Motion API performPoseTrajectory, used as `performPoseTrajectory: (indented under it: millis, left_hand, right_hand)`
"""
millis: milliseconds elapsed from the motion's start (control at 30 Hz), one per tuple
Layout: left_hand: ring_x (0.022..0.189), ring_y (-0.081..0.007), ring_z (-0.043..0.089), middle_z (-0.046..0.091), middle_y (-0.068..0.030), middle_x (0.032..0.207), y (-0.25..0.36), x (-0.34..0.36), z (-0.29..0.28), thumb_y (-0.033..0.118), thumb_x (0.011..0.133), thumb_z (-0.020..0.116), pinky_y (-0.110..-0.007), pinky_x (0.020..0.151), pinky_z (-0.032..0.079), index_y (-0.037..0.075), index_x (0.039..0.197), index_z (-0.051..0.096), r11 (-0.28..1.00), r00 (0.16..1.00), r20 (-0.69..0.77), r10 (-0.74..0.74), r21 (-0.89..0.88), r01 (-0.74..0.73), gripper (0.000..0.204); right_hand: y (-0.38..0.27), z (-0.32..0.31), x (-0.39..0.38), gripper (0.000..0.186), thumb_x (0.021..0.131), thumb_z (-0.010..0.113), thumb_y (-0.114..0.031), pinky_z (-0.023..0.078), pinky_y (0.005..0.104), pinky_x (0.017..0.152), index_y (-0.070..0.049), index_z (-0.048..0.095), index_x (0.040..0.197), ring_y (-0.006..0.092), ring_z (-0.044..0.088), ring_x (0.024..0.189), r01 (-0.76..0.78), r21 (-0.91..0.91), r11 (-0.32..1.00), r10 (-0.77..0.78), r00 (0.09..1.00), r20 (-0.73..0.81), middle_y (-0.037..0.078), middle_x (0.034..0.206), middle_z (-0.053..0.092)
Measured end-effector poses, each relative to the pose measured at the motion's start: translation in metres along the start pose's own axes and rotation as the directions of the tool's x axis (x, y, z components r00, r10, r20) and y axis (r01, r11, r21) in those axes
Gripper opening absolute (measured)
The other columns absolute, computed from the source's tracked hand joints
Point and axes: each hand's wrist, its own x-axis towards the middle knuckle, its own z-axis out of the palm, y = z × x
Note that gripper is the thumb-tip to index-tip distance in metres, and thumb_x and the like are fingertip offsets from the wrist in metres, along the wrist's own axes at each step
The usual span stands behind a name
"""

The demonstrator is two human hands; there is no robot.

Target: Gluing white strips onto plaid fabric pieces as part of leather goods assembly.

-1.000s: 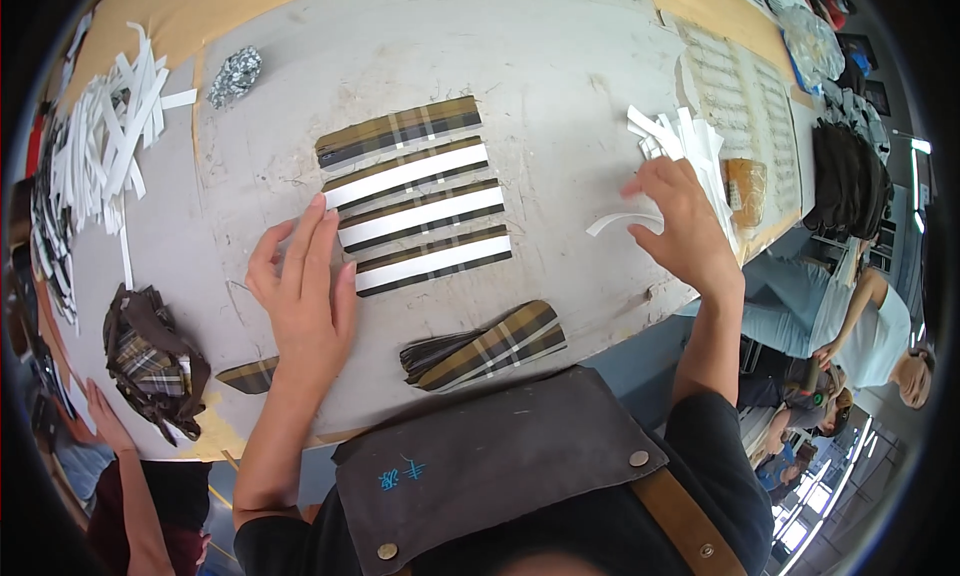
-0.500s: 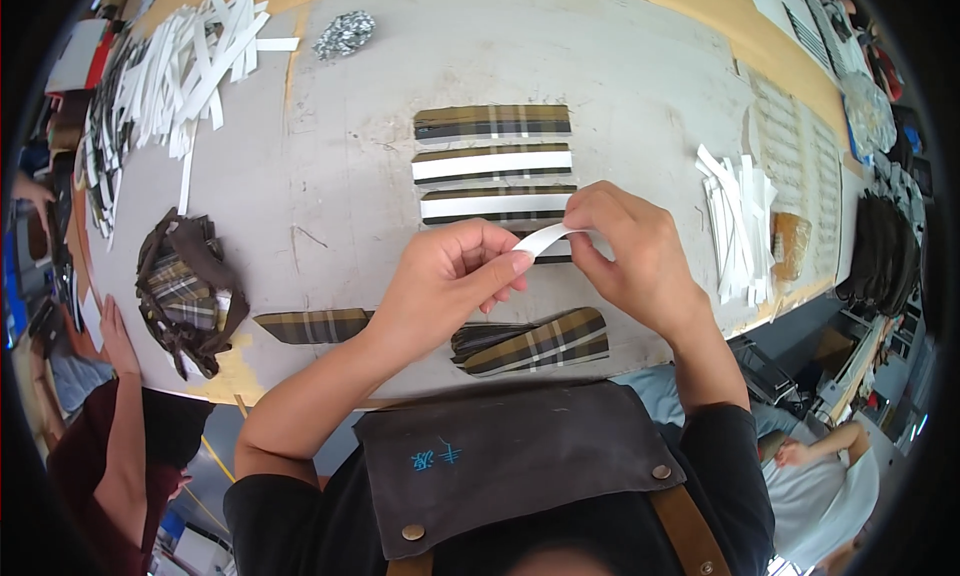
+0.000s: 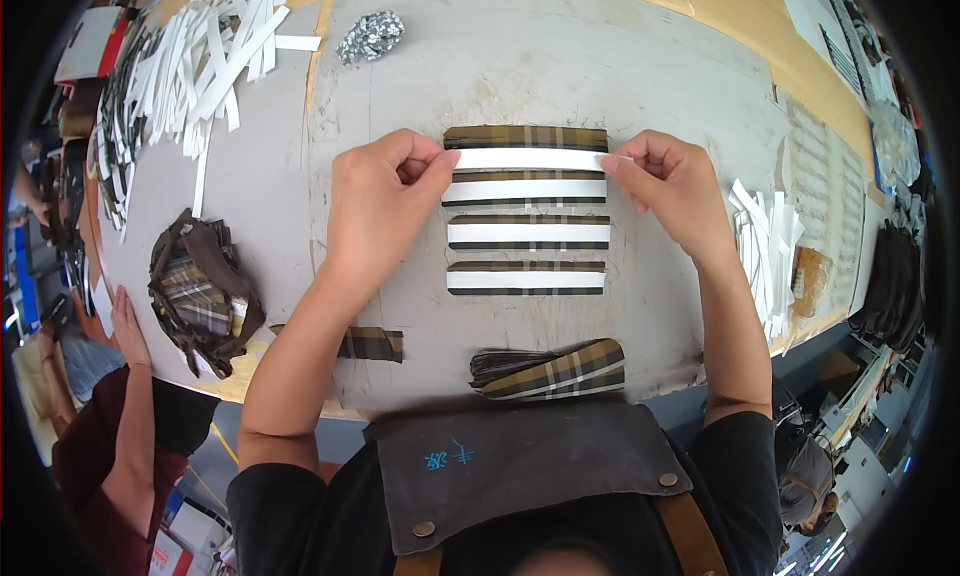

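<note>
A narrow white strip (image 3: 530, 160) is stretched straight between my hands, lying over the lower part of the farthest plaid fabric piece (image 3: 520, 136). My left hand (image 3: 385, 191) pinches its left end between thumb and fingers. At the other end, my right hand (image 3: 670, 186) pinches it the same way. Nearer to me, several brown-and-black plaid pieces lie in a column, each with a white strip along it, such as the nearest plaid piece (image 3: 525, 267). A folded stack of plaid fabric (image 3: 550, 369) lies close to the table's front edge.
White strips are heaped at the far left (image 3: 225, 61) and in a smaller pile (image 3: 765, 261) at right. A dark plaid bundle (image 3: 200, 296) sits left, with a plaid scrap (image 3: 372, 344) by my left forearm. A speckled clump (image 3: 371, 38) lies far off. A co-worker's hand (image 3: 127, 326) rests at the left edge.
Both hands have moved away from me and apart, pulling the bent white strip straight over the farthest plaid piece. The nearer pieces, formerly covered by my hands, now show.
</note>
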Motion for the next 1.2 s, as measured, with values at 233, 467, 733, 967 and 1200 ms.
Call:
performPoseTrajectory:
  millis: [233, 467, 733, 967, 1200]
  left_hand:
    - [0.057, -0.0058, 0.055, 0.065, -0.0037, 0.064, -0.001, 0.014, 0.006, 0.011, 0.083, 0.073, -0.022, 0.054, 0.044, -0.002, 0.081, 0.069, 0.988, 0.996, -0.044, 0.071, 0.137, -0.064, 0.014]
    - [0.054, -0.0076, 0.054, 0.063, -0.0047, 0.061, -0.006, 0.015, 0.009, 0.011, 0.082, 0.074, -0.023, 0.053, 0.044, -0.002, 0.08, 0.068, 0.978, 0.99, -0.064, 0.125, 0.174, -0.112, 0.014]
    - [0.053, -0.0074, 0.053, 0.062, -0.0046, 0.061, -0.006, 0.017, 0.011, 0.009, 0.081, 0.074, -0.023, 0.052, 0.043, -0.002, 0.078, 0.066, 0.977, 0.991, -0.067, 0.116, 0.185, -0.102, 0.014]
    - [0.054, -0.007, 0.051, 0.061, -0.0035, 0.06, -0.006, 0.018, 0.008, 0.009, 0.082, 0.073, -0.023, 0.052, 0.043, -0.002, 0.078, 0.066, 0.975, 0.99, -0.063, 0.126, 0.19, -0.112, 0.014]
    - [0.062, -0.0081, 0.055, 0.066, -0.0086, 0.076, 0.001, 0.013, -0.002, 0.005, 0.084, 0.069, -0.022, 0.06, 0.045, -0.002, 0.091, 0.067, 1.0, 0.997, -0.075, 0.007, -0.003, -0.008, 0.01]
  right_hand:
    - [0.005, 0.006, 0.018, 0.021, 0.083, 0.074, -0.018, 0.041, 0.0211, 0.053, 0.0, 0.067, 0.076, 0.005, 0.051, 0.059, -0.009, -0.119, 0.993, 0.0, 0.997, -0.072, 0.0, 0.065, 0.061]
    - [0.006, 0.008, 0.019, 0.023, 0.081, 0.075, -0.02, 0.044, 0.0225, 0.055, 0.0, 0.067, 0.075, 0.0072, 0.054, 0.06, -0.023, -0.215, 0.976, 0.001, 0.995, -0.104, 0.003, 0.065, 0.064]
    - [0.011, 0.008, 0.021, 0.024, 0.08, 0.076, -0.021, 0.044, 0.0234, 0.055, 0.0, 0.066, 0.074, 0.0082, 0.054, 0.058, -0.015, -0.229, 0.973, -0.015, 0.991, -0.131, 0.004, 0.064, 0.063]
    - [0.008, 0.01, 0.022, 0.021, 0.08, 0.075, -0.019, 0.044, 0.0249, 0.054, -0.001, 0.065, 0.078, 0.0094, 0.051, 0.056, 0.049, -0.319, 0.946, -0.094, 0.988, -0.127, 0.003, 0.062, 0.061]
    - [0.003, 0.002, 0.009, 0.009, 0.082, 0.068, -0.004, 0.048, 0.0263, 0.057, -0.001, 0.064, 0.09, 0.0128, 0.057, 0.06, 0.106, -0.283, 0.953, -0.195, 0.932, -0.305, 0.006, 0.073, 0.065]
